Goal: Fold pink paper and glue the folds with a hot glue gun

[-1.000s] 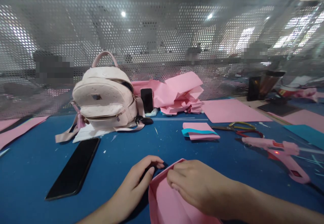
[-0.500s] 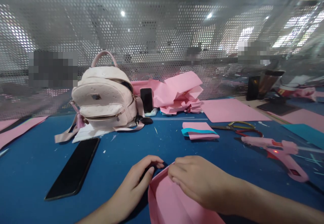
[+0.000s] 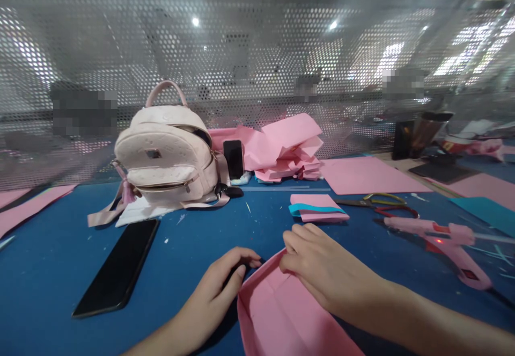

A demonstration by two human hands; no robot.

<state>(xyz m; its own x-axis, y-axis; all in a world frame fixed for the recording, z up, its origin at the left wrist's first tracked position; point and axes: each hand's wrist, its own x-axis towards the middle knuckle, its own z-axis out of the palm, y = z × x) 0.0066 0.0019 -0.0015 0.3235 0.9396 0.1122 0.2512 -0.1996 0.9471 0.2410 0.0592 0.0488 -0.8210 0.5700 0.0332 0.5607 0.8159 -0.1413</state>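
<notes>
Right hand slid forward, fingers pinching pink box (left hand half-open alongside).

Shallow pink paper-like tray cut off below; behind the grey perforated screen we see blurs, perhaps people.

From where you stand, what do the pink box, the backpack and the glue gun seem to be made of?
Box: probably matte paper or card, judging by its creases and thin folded walls; thin foam is possible.
Backpack: leather or imitation, I can't tell which; it has a soft sheen and pressed pattern.
Glue gun: likely hard plastic, given its smooth, moulded-looking body.
</notes>
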